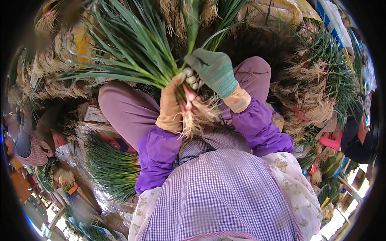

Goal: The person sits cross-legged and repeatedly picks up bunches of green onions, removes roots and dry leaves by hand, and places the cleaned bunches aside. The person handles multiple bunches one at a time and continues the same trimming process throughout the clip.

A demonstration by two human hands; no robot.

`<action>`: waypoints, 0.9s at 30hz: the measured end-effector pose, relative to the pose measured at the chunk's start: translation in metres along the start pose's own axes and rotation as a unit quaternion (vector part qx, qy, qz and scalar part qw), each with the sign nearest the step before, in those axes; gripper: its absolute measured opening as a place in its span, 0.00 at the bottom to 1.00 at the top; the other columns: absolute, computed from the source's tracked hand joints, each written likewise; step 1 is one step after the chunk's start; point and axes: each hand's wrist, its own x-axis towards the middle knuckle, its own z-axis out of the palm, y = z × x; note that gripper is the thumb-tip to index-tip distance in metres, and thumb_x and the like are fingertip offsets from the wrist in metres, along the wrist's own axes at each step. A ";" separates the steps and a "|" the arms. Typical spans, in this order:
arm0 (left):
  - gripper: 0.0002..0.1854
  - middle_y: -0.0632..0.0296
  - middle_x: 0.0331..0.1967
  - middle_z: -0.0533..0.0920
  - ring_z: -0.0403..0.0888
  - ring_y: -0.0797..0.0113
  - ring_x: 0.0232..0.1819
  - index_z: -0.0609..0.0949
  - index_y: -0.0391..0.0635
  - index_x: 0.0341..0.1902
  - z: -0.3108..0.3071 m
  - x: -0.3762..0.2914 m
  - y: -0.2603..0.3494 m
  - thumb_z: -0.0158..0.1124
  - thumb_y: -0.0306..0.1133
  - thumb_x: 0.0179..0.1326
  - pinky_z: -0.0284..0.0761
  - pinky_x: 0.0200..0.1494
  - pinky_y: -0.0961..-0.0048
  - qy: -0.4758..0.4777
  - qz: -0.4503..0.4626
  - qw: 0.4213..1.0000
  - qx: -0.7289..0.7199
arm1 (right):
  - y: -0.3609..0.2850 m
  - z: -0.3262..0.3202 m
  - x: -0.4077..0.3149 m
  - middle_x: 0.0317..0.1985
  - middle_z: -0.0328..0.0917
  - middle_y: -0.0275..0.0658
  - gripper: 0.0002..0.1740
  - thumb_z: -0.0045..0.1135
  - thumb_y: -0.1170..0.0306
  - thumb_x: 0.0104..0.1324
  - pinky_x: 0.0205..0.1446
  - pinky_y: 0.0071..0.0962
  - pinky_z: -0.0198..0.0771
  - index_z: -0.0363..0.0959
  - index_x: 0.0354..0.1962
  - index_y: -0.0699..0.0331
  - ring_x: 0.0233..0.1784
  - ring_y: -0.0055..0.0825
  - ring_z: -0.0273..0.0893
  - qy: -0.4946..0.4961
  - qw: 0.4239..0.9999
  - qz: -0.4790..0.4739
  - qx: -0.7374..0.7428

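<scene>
My left hand [169, 104], in a tan glove, grips a bunch of green garlic plants [144, 57] by their lower stems. Long flat leaves fan up and to the left from it, while pinkish stem bases [189, 97] and pale stringy roots [191, 120] hang below the hand. Several whitish rounded tips beside the stems look like that glove's fingertips. Over the bunch's right side, my right hand [215, 70] wears a green-coated glove. Its thumb and fingers are pinched at an upright green leaf [193, 33]; the exact contact is partly hidden.
Heaps of rooted garlic plants lie to the right [319, 81] and upper left [57, 66]. A neat bundle of green leaves [113, 168] rests by my left elbow. Other people sit at both sides, one showing a pink knitted garment [34, 150]. A red plastic object [330, 140] stands at right.
</scene>
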 end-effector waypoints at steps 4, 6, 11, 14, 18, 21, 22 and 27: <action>0.16 0.53 0.20 0.81 0.70 0.67 0.08 0.79 0.36 0.36 0.003 0.013 -0.010 0.58 0.41 0.64 0.66 0.08 0.79 0.037 0.006 0.995 0.095 | -0.001 -0.009 -0.011 0.19 0.77 0.39 0.10 0.61 0.67 0.62 0.24 0.28 0.71 0.76 0.26 0.63 0.21 0.33 0.79 0.082 0.967 -0.112 -0.214; 0.17 0.52 0.20 0.81 0.70 0.67 0.08 0.78 0.36 0.37 -0.008 0.016 -0.009 0.56 0.41 0.65 0.67 0.08 0.78 -0.003 -0.014 0.993 0.119 | 0.003 -0.018 -0.008 0.18 0.76 0.40 0.09 0.62 0.67 0.61 0.23 0.29 0.71 0.76 0.26 0.63 0.20 0.37 0.77 0.059 0.942 -0.211 -0.253; 0.18 0.51 0.22 0.80 0.73 0.65 0.10 0.76 0.35 0.40 -0.034 0.014 -0.015 0.53 0.42 0.65 0.78 0.17 0.71 -0.008 -0.060 0.995 0.082 | -0.004 -0.036 -0.004 0.16 0.73 0.39 0.08 0.61 0.71 0.58 0.22 0.26 0.67 0.77 0.24 0.68 0.18 0.24 0.75 -0.136 0.984 -0.100 -0.059; 0.12 0.60 0.28 0.78 0.79 0.65 0.24 0.76 0.43 0.39 -0.026 0.012 0.005 0.58 0.40 0.62 0.84 0.29 0.63 -0.052 -0.078 0.995 0.039 | -0.008 -0.053 -0.028 0.20 0.78 0.38 0.10 0.61 0.67 0.60 0.20 0.22 0.66 0.79 0.30 0.68 0.20 0.16 0.76 -0.177 0.973 -0.022 0.150; 0.09 0.66 0.34 0.76 0.78 0.63 0.41 0.75 0.48 0.40 -0.007 0.001 0.003 0.63 0.36 0.59 0.84 0.33 0.60 -0.048 -0.072 0.993 -0.086 | -0.003 -0.088 -0.043 0.28 0.82 0.43 0.27 0.58 0.56 0.64 0.31 0.29 0.73 0.71 0.54 0.66 0.28 0.29 0.80 -0.015 0.956 0.274 0.105; 0.09 0.63 0.45 0.75 0.76 0.63 0.46 0.76 0.48 0.40 -0.002 0.004 0.001 0.64 0.35 0.59 0.84 0.38 0.64 -0.123 -0.066 0.984 -0.108 | 0.036 -0.075 -0.036 0.41 0.80 0.49 0.45 0.50 0.41 0.64 0.50 0.35 0.73 0.55 0.67 0.65 0.44 0.42 0.80 -0.040 0.887 0.346 -0.302; 0.10 0.59 0.46 0.76 0.76 0.61 0.48 0.76 0.45 0.41 -0.002 0.005 0.001 0.63 0.34 0.59 0.85 0.38 0.62 -0.122 -0.068 0.983 -0.117 | 0.045 -0.058 -0.033 0.50 0.78 0.53 0.54 0.48 0.33 0.61 0.59 0.37 0.70 0.50 0.69 0.68 0.54 0.48 0.77 -0.030 0.919 0.328 -0.217; 0.16 0.50 0.59 0.75 0.76 0.56 0.56 0.77 0.42 0.45 0.035 -0.029 0.023 0.61 0.40 0.59 0.85 0.43 0.60 -0.010 0.016 0.997 0.070 | 0.126 0.045 0.023 0.33 0.83 0.52 0.39 0.63 0.39 0.50 0.48 0.36 0.74 0.80 0.39 0.71 0.42 0.47 0.82 -0.001 0.932 0.363 -0.009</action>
